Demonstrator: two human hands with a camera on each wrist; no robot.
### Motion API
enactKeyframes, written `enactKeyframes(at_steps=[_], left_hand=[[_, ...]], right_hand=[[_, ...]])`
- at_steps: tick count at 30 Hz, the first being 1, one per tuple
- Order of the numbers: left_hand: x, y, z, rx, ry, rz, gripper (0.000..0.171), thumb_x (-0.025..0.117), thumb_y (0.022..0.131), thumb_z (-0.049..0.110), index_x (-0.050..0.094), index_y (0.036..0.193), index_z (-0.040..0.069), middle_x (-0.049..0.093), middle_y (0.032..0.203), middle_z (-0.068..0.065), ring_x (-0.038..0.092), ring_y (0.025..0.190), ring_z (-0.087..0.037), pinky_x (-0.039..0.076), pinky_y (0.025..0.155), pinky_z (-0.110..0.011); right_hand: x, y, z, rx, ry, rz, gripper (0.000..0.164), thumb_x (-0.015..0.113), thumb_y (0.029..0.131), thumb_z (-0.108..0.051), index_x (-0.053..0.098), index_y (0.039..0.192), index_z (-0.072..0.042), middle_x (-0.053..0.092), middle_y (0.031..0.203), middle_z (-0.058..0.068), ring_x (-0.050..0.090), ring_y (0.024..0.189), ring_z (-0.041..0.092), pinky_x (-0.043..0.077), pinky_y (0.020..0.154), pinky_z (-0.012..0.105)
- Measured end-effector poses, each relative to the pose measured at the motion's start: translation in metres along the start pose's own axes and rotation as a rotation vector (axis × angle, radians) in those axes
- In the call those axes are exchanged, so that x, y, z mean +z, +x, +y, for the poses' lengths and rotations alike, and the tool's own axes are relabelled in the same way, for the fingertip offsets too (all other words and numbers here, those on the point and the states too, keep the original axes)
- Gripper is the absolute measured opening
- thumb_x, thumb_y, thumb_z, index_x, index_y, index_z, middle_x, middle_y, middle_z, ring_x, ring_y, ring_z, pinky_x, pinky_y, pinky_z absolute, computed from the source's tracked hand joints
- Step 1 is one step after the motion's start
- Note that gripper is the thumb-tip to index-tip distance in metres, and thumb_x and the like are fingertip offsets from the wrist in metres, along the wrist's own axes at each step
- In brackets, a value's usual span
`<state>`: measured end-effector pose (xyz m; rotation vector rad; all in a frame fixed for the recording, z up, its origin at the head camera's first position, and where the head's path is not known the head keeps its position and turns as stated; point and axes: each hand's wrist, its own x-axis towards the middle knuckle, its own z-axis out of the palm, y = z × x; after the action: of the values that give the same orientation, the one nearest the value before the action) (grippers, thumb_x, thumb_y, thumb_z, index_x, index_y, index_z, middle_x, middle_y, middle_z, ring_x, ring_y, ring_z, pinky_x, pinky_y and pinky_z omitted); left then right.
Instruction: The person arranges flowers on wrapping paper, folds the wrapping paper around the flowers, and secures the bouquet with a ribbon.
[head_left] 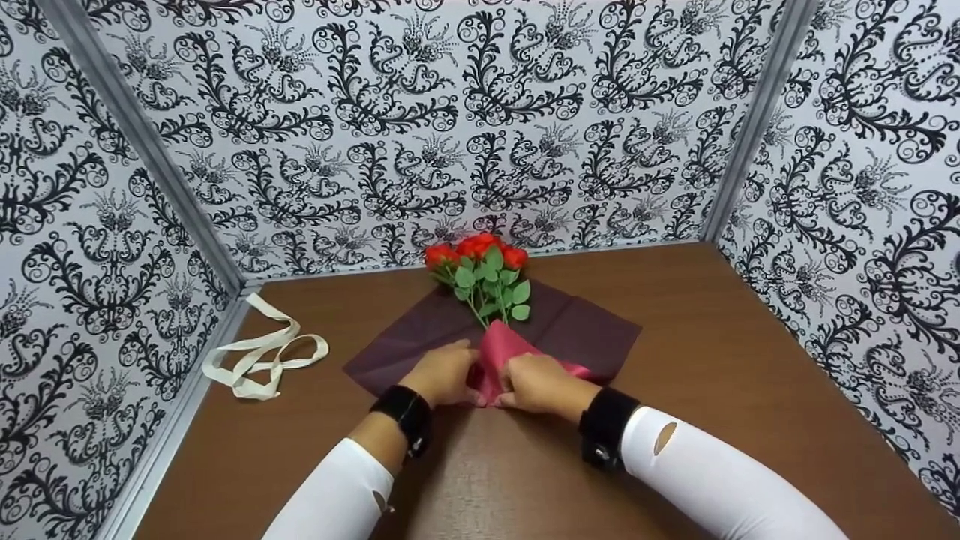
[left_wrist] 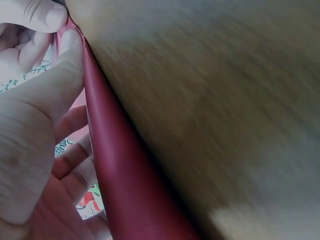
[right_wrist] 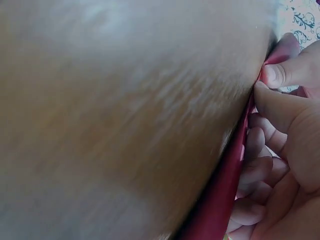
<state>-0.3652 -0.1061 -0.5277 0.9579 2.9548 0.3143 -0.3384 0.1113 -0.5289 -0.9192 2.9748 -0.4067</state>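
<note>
Grips the wrapping paper (head_left: 592, 330) with 2 hands, just in front of the red roses (head_left: 480, 246). Pinches the pink-red fold on the near side of the roses with the left hand (head_left: 444, 373), clamping thumb and fingers on the paper. Pinches the same fold with the right hand (head_left: 541, 382), slightly further right of the roses, also with thumb and fingers clamped on it. Spreads out dark purple beneath the roses and to 2 sides of them, then rises pink-red in front of their lower stems. Has green leaves (head_left: 495, 281) just below the roses, a loosely looped cream ribbon (head_left: 266, 352) well left of them, a brown table (head_left: 750, 375) under them and a patterned wall (head_left: 480, 112) behind them. Wears 2 black wristbands (head_left: 607, 424) and white sleeves (head_left: 712, 472), nearer than the roses.
</note>
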Motion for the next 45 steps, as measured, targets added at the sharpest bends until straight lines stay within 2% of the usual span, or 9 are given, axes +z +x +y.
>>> enactKeyframes(at_steps=[5, 9, 12, 21, 27, 32, 38, 42, 45], left_hand=[[0.002, 0.000, -0.002, 0.006, -0.001, 0.002, 0.051, 0.096, 0.070, 0.054, 0.074, 0.102, 0.021, 0.057, 0.097, 0.003, 0.060, 0.086, -0.018, 0.056, 0.079, -0.039], [0.002, -0.001, 0.000, 0.007, -0.013, -0.003, 0.052, 0.094, 0.073, 0.053, 0.076, 0.109, 0.021, 0.072, 0.108, -0.003, 0.068, 0.114, -0.027, 0.058, 0.096, -0.046], [0.000, -0.003, 0.003, 0.005, -0.016, -0.008, 0.055, 0.093, 0.075, 0.053, 0.077, 0.118, 0.022, 0.076, 0.124, -0.006, 0.059, 0.139, -0.032, 0.053, 0.110, -0.053], [-0.006, -0.005, 0.002, -0.008, -0.002, -0.033, 0.055, 0.094, 0.075, 0.052, 0.076, 0.119, 0.026, 0.074, 0.117, -0.003, 0.062, 0.130, -0.030, 0.055, 0.104, -0.052], [-0.006, -0.008, 0.002, 0.013, -0.009, -0.021, 0.049, 0.094, 0.075, 0.052, 0.077, 0.112, 0.025, 0.060, 0.097, 0.002, 0.059, 0.098, -0.020, 0.054, 0.087, -0.050], [-0.001, -0.007, -0.001, 0.012, -0.001, -0.017, 0.047, 0.093, 0.076, 0.054, 0.076, 0.110, 0.027, 0.060, 0.095, 0.004, 0.056, 0.095, -0.016, 0.053, 0.086, -0.048], [-0.002, -0.006, -0.001, 0.007, -0.008, -0.027, 0.047, 0.092, 0.077, 0.052, 0.077, 0.114, 0.028, 0.072, 0.111, -0.001, 0.064, 0.119, -0.026, 0.054, 0.097, -0.057], [-0.004, -0.006, 0.000, 0.007, -0.011, -0.027, 0.047, 0.092, 0.078, 0.051, 0.078, 0.116, 0.028, 0.076, 0.125, -0.001, 0.056, 0.143, -0.031, 0.051, 0.108, -0.061], [-0.004, -0.007, 0.000, 0.010, -0.007, -0.042, 0.047, 0.091, 0.079, 0.053, 0.078, 0.118, 0.029, 0.075, 0.129, -0.003, 0.054, 0.146, -0.032, 0.050, 0.110, -0.062]], right_hand=[[-0.001, -0.002, -0.002, -0.005, 0.017, 0.018, 0.045, 0.089, 0.082, -0.043, 0.058, 0.058, -0.021, 0.049, 0.054, -0.014, 0.045, 0.052, 0.009, 0.039, 0.051, 0.030], [-0.001, -0.006, 0.003, -0.017, 0.056, 0.020, 0.038, 0.089, 0.082, -0.038, 0.062, 0.062, -0.020, 0.049, 0.057, -0.015, 0.045, 0.053, 0.006, 0.038, 0.050, 0.028], [-0.003, -0.011, 0.011, -0.008, 0.067, 0.013, 0.036, 0.089, 0.083, -0.038, 0.064, 0.065, -0.020, 0.052, 0.059, -0.015, 0.047, 0.055, 0.005, 0.040, 0.052, 0.027], [-0.016, -0.021, 0.039, 0.091, 0.090, -0.057, 0.036, 0.088, 0.085, -0.039, 0.062, 0.067, -0.021, 0.058, 0.064, -0.011, 0.053, 0.062, 0.011, 0.046, 0.061, 0.033], [-0.024, -0.031, 0.056, 0.152, 0.084, -0.090, 0.037, 0.088, 0.085, -0.040, 0.062, 0.066, -0.022, 0.059, 0.066, -0.010, 0.054, 0.062, 0.012, 0.046, 0.060, 0.033], [-0.028, -0.040, 0.072, 0.183, 0.055, -0.102, 0.038, 0.088, 0.085, -0.043, 0.062, 0.064, -0.023, 0.059, 0.066, -0.010, 0.054, 0.062, 0.012, 0.045, 0.060, 0.032], [-0.036, -0.052, 0.087, 0.184, 0.079, -0.127, 0.038, 0.085, 0.088, -0.042, 0.063, 0.065, -0.022, 0.058, 0.065, -0.010, 0.052, 0.061, 0.011, 0.047, 0.064, 0.034], [-0.043, -0.059, 0.098, 0.171, 0.101, -0.146, 0.037, 0.084, 0.090, -0.040, 0.065, 0.066, -0.019, 0.057, 0.063, -0.009, 0.050, 0.060, 0.011, 0.045, 0.062, 0.032], [-0.046, -0.063, 0.107, 0.195, 0.107, -0.157, 0.038, 0.085, 0.089, -0.040, 0.065, 0.066, -0.018, 0.057, 0.064, -0.010, 0.051, 0.061, 0.011, 0.043, 0.060, 0.030]])
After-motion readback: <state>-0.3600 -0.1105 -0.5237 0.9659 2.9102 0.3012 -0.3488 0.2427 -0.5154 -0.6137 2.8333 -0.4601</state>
